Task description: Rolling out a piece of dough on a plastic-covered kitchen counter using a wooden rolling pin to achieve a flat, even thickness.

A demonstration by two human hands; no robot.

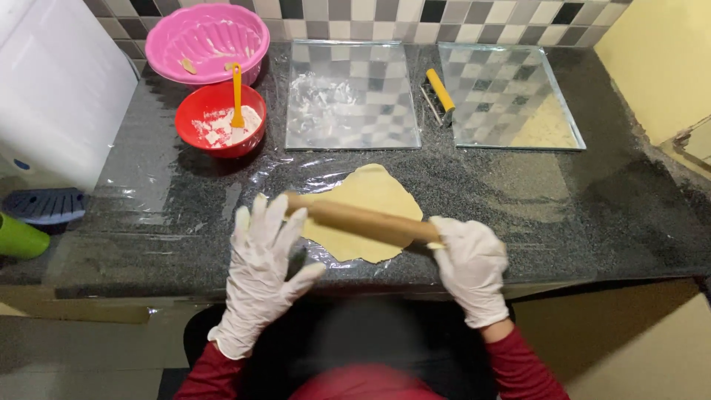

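Home kitchen, dark granite counter (563,215), checkered tile backsplash (415,18), mixing bowls (207,37), baking trays (352,92)

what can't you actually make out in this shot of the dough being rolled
- Head view: the right end of the wooden rolling pin is hidden inside the white-gloved right hand.
- The strip of flat yellow dough sheet under the pin is covered by it.
- The white-gloved left hand is motion-blurred; its contact with the pin is unclear.
- The green cup is cut off by the left edge.
- The red bowl's white powder can't be identified.
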